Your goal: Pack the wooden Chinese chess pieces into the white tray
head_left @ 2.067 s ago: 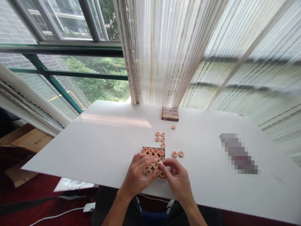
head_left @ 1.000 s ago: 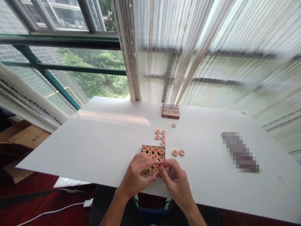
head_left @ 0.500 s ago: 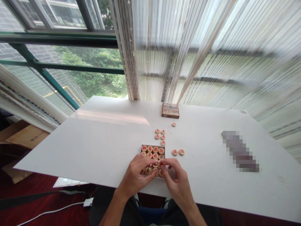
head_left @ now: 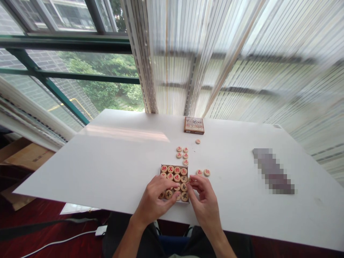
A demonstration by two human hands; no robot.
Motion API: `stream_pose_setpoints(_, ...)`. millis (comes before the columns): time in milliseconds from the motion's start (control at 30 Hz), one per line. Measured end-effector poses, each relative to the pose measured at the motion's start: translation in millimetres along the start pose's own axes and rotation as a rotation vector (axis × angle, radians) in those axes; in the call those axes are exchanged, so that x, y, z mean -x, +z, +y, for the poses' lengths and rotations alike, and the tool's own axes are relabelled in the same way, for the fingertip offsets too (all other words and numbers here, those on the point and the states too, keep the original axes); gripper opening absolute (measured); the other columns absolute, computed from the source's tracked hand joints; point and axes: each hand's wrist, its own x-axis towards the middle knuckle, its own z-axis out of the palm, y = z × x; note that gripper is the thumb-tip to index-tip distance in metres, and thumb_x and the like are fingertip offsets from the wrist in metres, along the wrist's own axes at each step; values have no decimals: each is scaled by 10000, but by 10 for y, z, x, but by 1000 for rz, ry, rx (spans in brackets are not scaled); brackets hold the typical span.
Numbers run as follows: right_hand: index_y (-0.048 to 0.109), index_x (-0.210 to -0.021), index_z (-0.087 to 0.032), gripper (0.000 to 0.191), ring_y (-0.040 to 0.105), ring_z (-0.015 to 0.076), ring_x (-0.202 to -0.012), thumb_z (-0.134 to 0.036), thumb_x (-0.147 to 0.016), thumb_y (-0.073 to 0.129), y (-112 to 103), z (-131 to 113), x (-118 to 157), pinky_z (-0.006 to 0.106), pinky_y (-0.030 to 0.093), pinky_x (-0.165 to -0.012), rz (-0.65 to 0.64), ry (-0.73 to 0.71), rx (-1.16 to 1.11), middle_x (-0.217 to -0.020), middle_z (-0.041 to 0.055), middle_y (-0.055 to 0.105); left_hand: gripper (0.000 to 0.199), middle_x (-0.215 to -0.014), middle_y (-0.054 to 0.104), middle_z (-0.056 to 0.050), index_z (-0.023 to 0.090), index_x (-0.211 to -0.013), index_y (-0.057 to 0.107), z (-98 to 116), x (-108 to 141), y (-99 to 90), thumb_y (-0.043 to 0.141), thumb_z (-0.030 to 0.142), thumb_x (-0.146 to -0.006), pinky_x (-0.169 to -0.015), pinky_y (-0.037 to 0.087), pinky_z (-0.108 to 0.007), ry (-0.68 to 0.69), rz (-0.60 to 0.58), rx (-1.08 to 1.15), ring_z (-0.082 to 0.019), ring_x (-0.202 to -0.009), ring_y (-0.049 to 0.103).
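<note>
A shallow open box (head_left: 188,170) of round wooden Chinese chess pieces sits near the table's front edge. Red-marked pieces fill its far rows; black-marked pieces (head_left: 184,187) show down its near right side. My left hand (head_left: 154,197) rests over the box's left part, thumb and index finger apart above the pieces, hiding some of them. Just right of the box, my right hand (head_left: 204,195) pinches a red-marked chess piece (head_left: 191,180), partly covered by the fingers. Two loose red pieces (head_left: 206,172) lie beyond that hand.
Several red pieces (head_left: 178,155) stand grouped beyond the box, with a single piece (head_left: 198,141) farther back. A printed flat box (head_left: 194,125) lies at the white table's (head_left: 120,161) far edge. A blurred-out object (head_left: 274,172) lies on the right.
My right hand has moved right, away from my left fingers, with a red chess piece. A black-marked piece in the box's right column is now uncovered. My left hand stays nearly still.
</note>
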Motion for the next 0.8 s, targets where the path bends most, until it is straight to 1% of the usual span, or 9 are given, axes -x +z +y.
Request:
stream_pose_setpoints(133,638,-1169,-240,252,675,201,-979,-272,-920,660,7,4,0,328,609,-856,-1,35,-17,-1148,84,637,219,-953,732,-27,250,-1039,659,-2,-4,0,702,146,-851,-937,497,-401,2,-6,4,-195,-897,661)
stream_pose_setpoints(267,642,-1195,-232,271,682,217,-1010,-275,-927,652,0,-8,1,358,602,-899,-52,49,-29,-1182,92,653,212,-954,730,-25,243,-1035,661,-12,-2,10,695,136,-856,-937,490,-393,6,-3,10,-189,-900,657)
stream_pose_setpoints(400,647,-1218,-232,296,683,223,-1019,-273,-925,659,-12,-12,9,371,599,-914,-70,59,-30,-1194,91,667,205,-945,727,-21,235,-1028,663,-13,0,16,687,123,-859,-938,486,-385,6,3,15,-182,-894,653)
stream_pose_setpoints(567,660,-1192,-235,277,677,228,-1055,-267,-917,670,-11,0,12,379,591,-946,-59,61,-75,-1193,84,672,197,-938,728,-21,233,-1021,665,-5,4,16,684,119,-861,-892,499,-360,3,-3,23,-177,-879,651)
stream_pose_setpoints(700,668,-1172,-236,265,688,217,-1029,-255,-908,684,-9,-7,10,363,601,-928,-55,59,-84,-1163,78,680,210,-962,733,-18,238,-1041,664,-12,9,17,688,128,-864,-952,485,-373,-1,-2,19,-178,-904,655)
stream_pose_setpoints(800,680,-1142,-224,244,692,225,-1039,-258,-901,692,-9,-23,11,365,605,-926,-57,59,-103,-1152,81,688,241,-995,729,-29,241,-1094,661,-27,19,16,697,168,-867,-934,501,-362,-23,0,23,-189,-938,656)
